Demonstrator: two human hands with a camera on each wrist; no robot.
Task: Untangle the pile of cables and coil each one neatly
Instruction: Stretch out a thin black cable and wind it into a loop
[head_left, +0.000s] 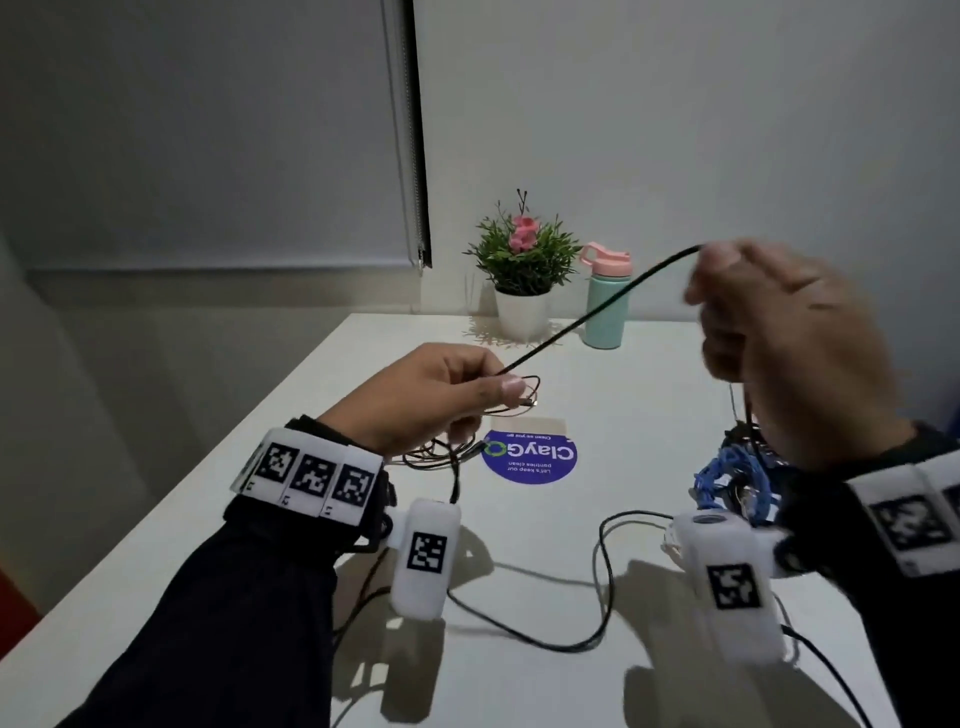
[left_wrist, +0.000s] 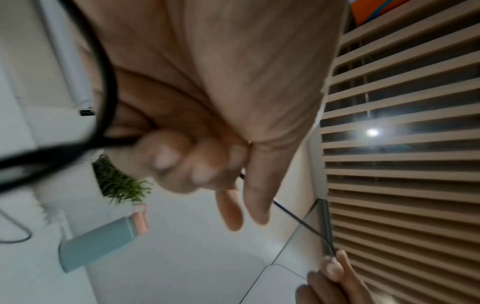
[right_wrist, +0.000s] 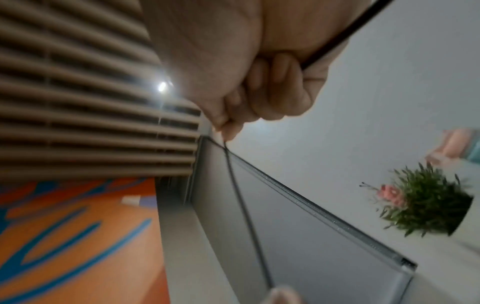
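Your left hand (head_left: 431, 395) and right hand (head_left: 784, 353) each pinch the black cable (head_left: 587, 317), stretched taut between them above the white table (head_left: 649, 395). More tangled cables (head_left: 732, 478) lie beneath your right hand. A closed bottle (head_left: 607, 301) and potted plant (head_left: 522, 275) stand by the far edge.

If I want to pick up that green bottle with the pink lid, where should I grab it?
Grab the green bottle around its straight middle, reaching in from the front. It stands upright near the wall, with the potted plant close on its left, so the front and right sides are freer. The pink lid seems to have a loop handle, which could probably work too.
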